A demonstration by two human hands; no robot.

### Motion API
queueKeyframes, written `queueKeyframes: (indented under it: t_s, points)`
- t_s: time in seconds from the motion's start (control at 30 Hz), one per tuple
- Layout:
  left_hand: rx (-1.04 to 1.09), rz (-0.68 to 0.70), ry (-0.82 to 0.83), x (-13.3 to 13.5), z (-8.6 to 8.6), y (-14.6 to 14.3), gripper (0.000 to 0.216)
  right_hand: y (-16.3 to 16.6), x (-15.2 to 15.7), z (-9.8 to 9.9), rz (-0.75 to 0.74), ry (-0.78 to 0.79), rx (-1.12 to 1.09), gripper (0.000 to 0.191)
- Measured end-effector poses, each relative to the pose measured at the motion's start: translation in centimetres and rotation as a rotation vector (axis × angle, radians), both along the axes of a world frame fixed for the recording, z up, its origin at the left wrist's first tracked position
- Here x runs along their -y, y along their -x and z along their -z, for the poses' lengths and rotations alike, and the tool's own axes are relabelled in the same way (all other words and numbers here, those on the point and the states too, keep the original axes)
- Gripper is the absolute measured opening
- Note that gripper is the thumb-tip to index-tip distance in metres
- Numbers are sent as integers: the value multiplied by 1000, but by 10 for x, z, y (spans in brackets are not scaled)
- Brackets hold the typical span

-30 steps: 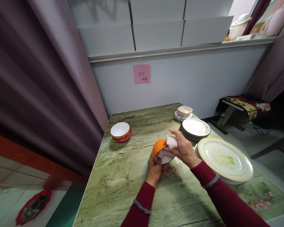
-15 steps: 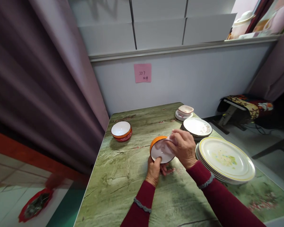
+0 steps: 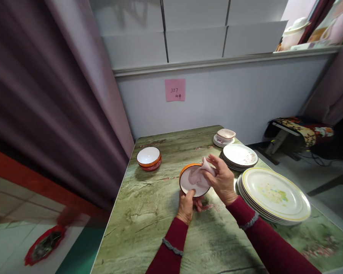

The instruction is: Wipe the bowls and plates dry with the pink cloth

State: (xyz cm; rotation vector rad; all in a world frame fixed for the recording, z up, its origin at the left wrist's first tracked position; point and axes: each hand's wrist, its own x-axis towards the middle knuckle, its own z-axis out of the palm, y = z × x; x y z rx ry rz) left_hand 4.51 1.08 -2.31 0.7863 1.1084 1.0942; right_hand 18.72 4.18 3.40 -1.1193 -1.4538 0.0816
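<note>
In the middle of the view, my left hand grips an orange bowl with a white inside and dark rim, thumb over the near edge and fingers beneath. The bowl is tilted, its inside facing me. My right hand pinches a pale pink cloth at the bowl's right side, part of the cloth lying within the bowl. To the left, another orange bowl rests on a red bowl.
Along the table's right side stand a stack of large yellow-rimmed oval plates, dark-edged plates and small plates with a squarish bowl on top. A pink note is on the wall. A curtain hangs at left.
My right hand has opened slightly around the cloth, and a peak of cloth now sticks up between the fingers. The held bowl has shifted a little left.
</note>
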Motion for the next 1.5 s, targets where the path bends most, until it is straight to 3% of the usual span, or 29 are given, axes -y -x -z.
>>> queueKeyframes:
  t_s: [0.2, 0.27, 0.37, 0.43, 0.53, 0.6, 0.8, 0.93, 1.03, 1.27, 1.47, 1.5]
  points:
    - [11, 145, -21, 1, 1, 1, 40, -13, -5, -31, -306, -239, 554, 42]
    - [13, 170, -32, 1, -1, 2, 52, -16, -7, -36, -253, -281, 625, 33]
    - [-8, 181, -68, 2, -2, 2, 65, -18, -8, -36, 26, -310, 660, 25]
    - [-37, 186, -93, 2, -3, 1, 68, -18, -7, -33, 172, -269, 677, 26]
    - [-54, 171, -96, 1, -4, 0, 66, -15, -1, -29, 223, -176, 691, 30]
    - [-55, 145, -76, 0, -6, 0, 61, -12, 2, -29, 166, -121, 685, 28]
    - [-91, 90, -7, 1, -10, 0, 39, -17, -5, -32, -221, 9, 668, 34]
    - [-89, 100, 1, 1, -13, -1, 43, -17, -12, -40, -256, 166, 753, 27]
    - [-86, 93, -1, 2, -14, -2, 44, -9, -8, -41, -170, 266, 786, 27]
    - [-57, 2, -13, 1, -5, -3, 42, 0, 4, -15, 43, 324, 430, 36]
    - [-19, -134, -29, -3, 3, -2, 31, 25, 13, 25, -34, 626, -534, 25]
    - [-17, -145, -31, -3, 3, -2, 31, 34, 15, 31, -37, 656, -613, 28]
